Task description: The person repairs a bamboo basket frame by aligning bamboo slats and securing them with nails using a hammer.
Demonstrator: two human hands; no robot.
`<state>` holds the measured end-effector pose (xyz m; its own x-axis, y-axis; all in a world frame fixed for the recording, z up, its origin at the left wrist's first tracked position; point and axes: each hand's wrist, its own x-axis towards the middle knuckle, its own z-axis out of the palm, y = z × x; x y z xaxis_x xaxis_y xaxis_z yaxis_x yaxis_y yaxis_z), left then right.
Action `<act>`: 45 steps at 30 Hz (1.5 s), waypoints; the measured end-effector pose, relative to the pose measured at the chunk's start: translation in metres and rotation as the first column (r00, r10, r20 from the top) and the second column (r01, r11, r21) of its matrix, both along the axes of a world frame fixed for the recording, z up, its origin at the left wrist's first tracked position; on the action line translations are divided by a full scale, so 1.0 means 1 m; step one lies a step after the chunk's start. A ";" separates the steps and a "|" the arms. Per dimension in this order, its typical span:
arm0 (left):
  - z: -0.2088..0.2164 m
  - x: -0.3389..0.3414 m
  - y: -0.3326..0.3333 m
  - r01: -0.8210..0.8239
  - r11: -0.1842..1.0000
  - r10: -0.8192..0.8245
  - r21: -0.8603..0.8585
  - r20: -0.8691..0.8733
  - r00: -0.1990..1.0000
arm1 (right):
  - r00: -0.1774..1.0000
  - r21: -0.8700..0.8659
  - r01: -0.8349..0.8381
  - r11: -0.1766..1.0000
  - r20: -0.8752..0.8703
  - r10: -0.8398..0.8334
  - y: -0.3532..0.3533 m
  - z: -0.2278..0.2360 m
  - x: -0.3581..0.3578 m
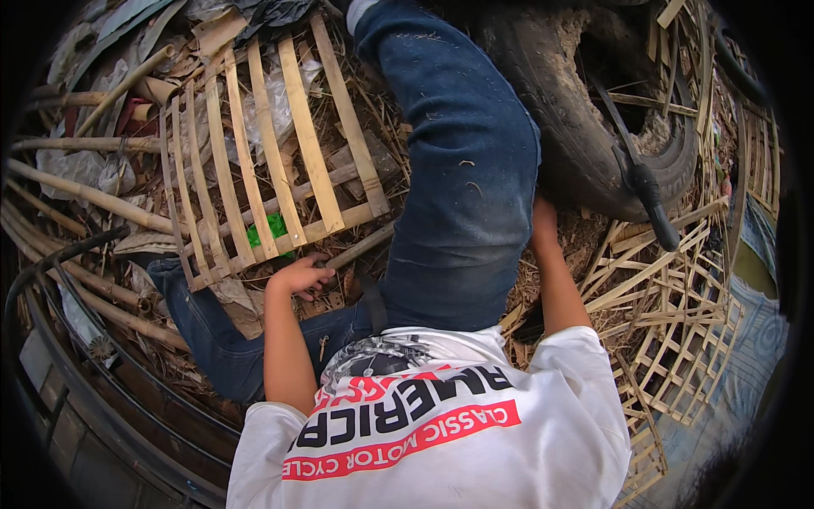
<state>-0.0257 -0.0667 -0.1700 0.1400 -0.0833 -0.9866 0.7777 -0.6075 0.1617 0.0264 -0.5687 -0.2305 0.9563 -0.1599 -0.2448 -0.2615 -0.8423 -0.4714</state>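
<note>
My left hand (302, 276) is beside the lower edge of a slatted bamboo panel (326, 202). Its fingers curl at the end of a thin bamboo stick (363, 247), which runs up and right until my bent leg (462, 178) hides it. The panel has several pale slats fixed across bamboo rails and leans over the litter. A bright green scrap (270, 231) shows under its slats. Past the other side of my leg reaches my right hand (543, 219), low by an old tire (564, 110). My knee covers its fingers, and whatever they touch is hidden.
A dark-handled tool (651, 204) lies across the tire. Broken woven bamboo lattice (678, 360) is piled at the right. Bamboo poles (102, 197) and plastic scraps (76, 174) lie at the left, near a curved black metal frame (127, 399).
</note>
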 end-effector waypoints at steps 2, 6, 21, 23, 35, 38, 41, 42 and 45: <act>0.017 0.010 -0.009 0.141 0.987 -0.139 0.071 -0.043 0.989 | 0.975 0.304 0.186 0.934 0.057 -0.213 0.019 0.032 -0.003; 0.054 0.039 -0.046 0.390 0.918 -0.394 0.072 0.051 0.918 | 0.899 0.522 0.375 0.766 -0.002 -0.438 -0.014 0.000 -0.039; 0.098 0.066 -0.032 0.200 0.968 -0.252 0.154 0.625 0.739 | 0.913 0.780 -0.077 0.621 0.306 -0.270 0.168 0.212 0.036; 0.095 0.061 -0.026 0.146 0.976 -0.217 0.163 0.661 0.718 | 0.966 0.840 -0.080 0.536 0.199 -0.168 0.213 0.186 0.059; 0.079 0.062 -0.030 -0.024 0.979 -0.167 0.203 0.863 0.477 | 0.997 0.507 -0.077 0.858 0.036 0.068 0.269 0.101 0.088; 0.064 0.077 -0.050 -0.054 0.973 -0.195 0.223 0.928 0.318 | 0.996 0.492 -0.083 0.866 0.051 0.067 0.268 0.091 0.091; 0.048 0.087 -0.066 -0.120 0.966 -0.206 0.228 0.963 0.174 | 0.992 0.463 -0.126 0.878 0.057 0.113 0.268 0.082 0.093; 0.045 0.091 -0.070 -0.129 0.967 -0.200 0.220 0.968 0.154 | 0.991 0.448 -0.133 0.884 0.046 0.126 0.268 0.083 0.093; 0.032 0.099 -0.075 -0.175 0.961 -0.204 0.216 0.975 0.082 | 0.987 0.428 -0.162 0.889 0.065 0.149 0.270 0.083 0.092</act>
